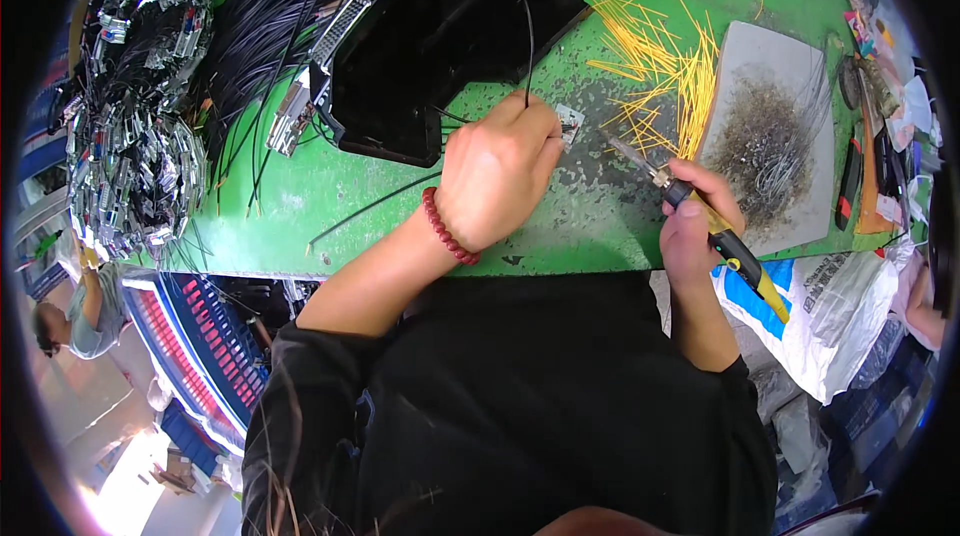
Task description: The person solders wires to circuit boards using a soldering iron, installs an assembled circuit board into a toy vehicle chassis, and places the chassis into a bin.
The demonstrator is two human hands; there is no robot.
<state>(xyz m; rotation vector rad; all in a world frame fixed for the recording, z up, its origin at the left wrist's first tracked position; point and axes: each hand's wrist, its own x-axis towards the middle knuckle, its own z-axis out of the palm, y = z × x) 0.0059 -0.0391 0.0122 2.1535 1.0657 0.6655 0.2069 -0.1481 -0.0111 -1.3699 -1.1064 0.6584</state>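
Note:
My left hand [497,168], with a red bead bracelet on the wrist, pinches a thin black wire [529,46] that rises from its fingers, and presses it against a small circuit board [570,124] on the green table [330,196]. My right hand [695,216] grips a soldering iron [700,216] with a yellow and black handle. Its metal tip [625,151] points up-left toward the small board, a short way from it.
A black plastic tray [420,66] lies behind my left hand. Yellow wire pieces [660,66] are scattered at right beside a grey pad [770,136] covered in metal scraps. Bundles of black cables and shiny parts [140,116] fill the left. A white bag [830,306] hangs at lower right.

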